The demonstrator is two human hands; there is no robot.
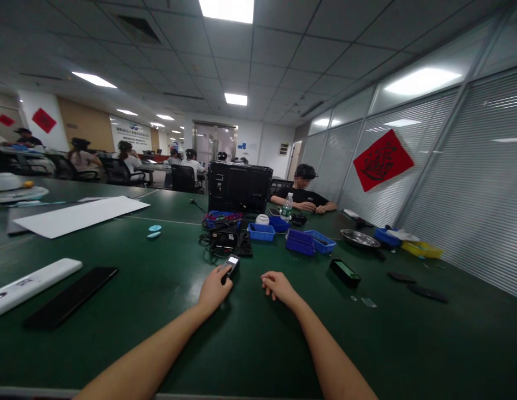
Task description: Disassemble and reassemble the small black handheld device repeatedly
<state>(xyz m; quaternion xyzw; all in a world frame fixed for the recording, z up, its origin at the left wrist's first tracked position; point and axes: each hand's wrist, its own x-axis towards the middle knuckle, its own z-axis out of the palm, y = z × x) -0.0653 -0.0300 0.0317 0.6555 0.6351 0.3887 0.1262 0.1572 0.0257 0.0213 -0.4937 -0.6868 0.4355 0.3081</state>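
My left hand rests on the green table with its fingers closed round a small black device with a lit screen. My right hand lies on the table a little to the right, fingers curled loosely inward, with nothing visible in it. Just beyond the device sit a black gadget with tangled cables and a small black joystick-like part.
Blue bins, a black case, a metal bowl, a yellow tray and a large black box stand ahead. A black phone, white bar and white sheet lie left. A seated person faces me.
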